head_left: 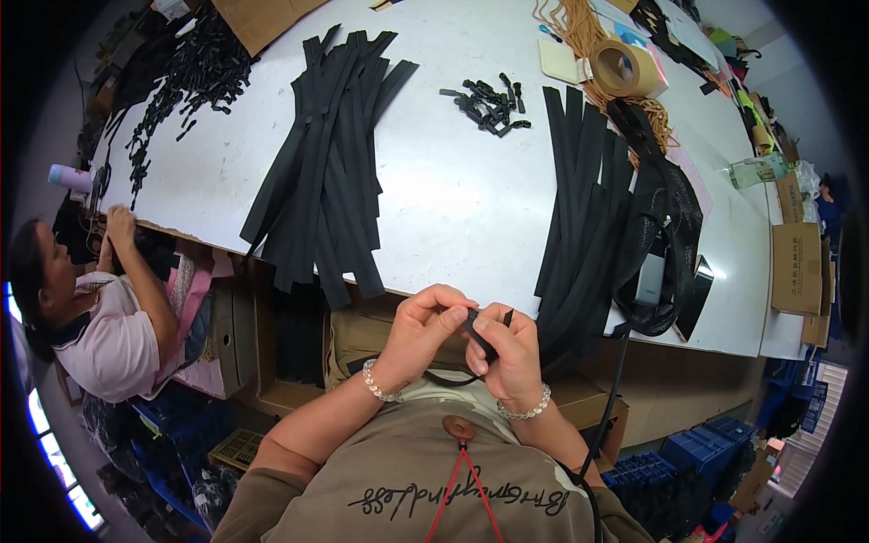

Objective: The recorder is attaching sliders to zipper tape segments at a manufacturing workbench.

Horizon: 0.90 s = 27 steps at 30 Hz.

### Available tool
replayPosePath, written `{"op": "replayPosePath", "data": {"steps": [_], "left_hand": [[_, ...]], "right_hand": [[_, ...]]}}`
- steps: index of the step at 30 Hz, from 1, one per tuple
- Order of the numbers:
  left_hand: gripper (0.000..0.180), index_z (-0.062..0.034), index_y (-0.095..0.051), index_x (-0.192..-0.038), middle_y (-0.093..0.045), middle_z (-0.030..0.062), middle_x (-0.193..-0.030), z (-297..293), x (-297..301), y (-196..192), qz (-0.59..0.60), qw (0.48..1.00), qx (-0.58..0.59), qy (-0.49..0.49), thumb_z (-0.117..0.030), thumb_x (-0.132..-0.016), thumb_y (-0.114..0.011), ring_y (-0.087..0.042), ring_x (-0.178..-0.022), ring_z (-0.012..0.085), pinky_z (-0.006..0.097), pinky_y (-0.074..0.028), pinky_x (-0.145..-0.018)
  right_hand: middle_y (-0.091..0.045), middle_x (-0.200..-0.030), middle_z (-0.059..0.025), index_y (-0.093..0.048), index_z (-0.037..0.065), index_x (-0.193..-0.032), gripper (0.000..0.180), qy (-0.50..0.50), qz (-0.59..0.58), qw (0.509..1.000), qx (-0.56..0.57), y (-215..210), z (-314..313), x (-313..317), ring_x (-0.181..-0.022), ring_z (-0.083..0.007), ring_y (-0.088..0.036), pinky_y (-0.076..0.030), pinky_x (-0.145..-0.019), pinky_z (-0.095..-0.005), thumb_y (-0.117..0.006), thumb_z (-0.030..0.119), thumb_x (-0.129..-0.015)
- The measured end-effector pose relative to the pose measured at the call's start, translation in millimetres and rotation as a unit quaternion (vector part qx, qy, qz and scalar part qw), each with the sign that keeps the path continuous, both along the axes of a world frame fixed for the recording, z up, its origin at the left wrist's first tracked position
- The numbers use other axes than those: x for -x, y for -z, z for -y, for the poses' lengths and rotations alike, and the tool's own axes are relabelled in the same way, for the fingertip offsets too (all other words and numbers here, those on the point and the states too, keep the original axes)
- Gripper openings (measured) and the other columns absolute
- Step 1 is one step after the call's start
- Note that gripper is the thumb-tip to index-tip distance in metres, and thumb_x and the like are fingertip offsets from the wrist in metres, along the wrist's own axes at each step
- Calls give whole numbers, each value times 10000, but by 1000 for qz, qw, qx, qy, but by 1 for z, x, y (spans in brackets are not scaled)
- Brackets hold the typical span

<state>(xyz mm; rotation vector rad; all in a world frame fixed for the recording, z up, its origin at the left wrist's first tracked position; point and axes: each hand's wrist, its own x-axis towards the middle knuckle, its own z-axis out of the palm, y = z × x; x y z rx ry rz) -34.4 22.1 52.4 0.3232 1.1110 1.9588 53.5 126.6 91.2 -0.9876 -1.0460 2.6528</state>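
Observation:
Close in front of my body, at the table's near edge, both hands work on one narrow black strip (483,342). My left hand (422,328) pinches its upper end between thumb and fingertips. My right hand (512,358) is closed around the strip lower down, and part of it curves off below toward my lap. Whether a small part sits at the pinched end is hidden by my fingers. Long flat black strips (330,163) lie in a loose pile ahead on the left, with another bundle of strips (579,208) on the right.
Small black pieces (493,107) lie in a heap on the white table (453,208). Beyond the right bundle are a black mesh item (665,226), a tape roll (625,69) and tan cord (579,32). Another person (118,308) sits at left near a heap of black pieces (204,68).

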Motion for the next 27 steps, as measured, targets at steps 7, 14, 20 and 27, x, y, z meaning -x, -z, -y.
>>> {"op": "replayPosePath", "data": {"steps": [7,14,20,27], "left_hand": [[95,-5,-599,-932,-584,19,-866,1,1,-1,-9,1000,17,20,-65,-905,-531,-538,-776,77,225,-455,-730],[208,8,-616,-1078,-599,35,-872,0,7,-26,-53,996,74,17,-54,-893,-544,-547,-772,87,240,-475,-728],[215,-3,-613,-1086,-622,44,-913,0,16,-27,8,995,99,30,-56,-883,-561,-579,-815,99,238,-496,-758],[217,-5,-566,-1098,-635,70,-885,2,26,-24,91,989,100,54,-96,-904,-533,-626,-828,138,265,-519,-748]], "right_hand": [[-536,-598,-48,-551,-6,-770,99,22,-27,999,-25,6,5,-5,-445,-98,-471,-377,-402,-219,-551,45,-855],[-576,-683,-48,-561,-24,-837,80,37,-30,981,-190,6,7,3,-542,-73,-520,-425,-472,-197,-560,44,-880],[-576,-817,-29,-520,-16,-983,111,-39,-66,935,-346,4,4,-1,-657,-47,-512,-423,-579,-187,-526,52,-895],[-590,-870,-66,-548,-41,-987,130,-15,-57,944,-324,5,-4,-8,-731,-69,-528,-441,-651,-211,-525,32,-883]]}}
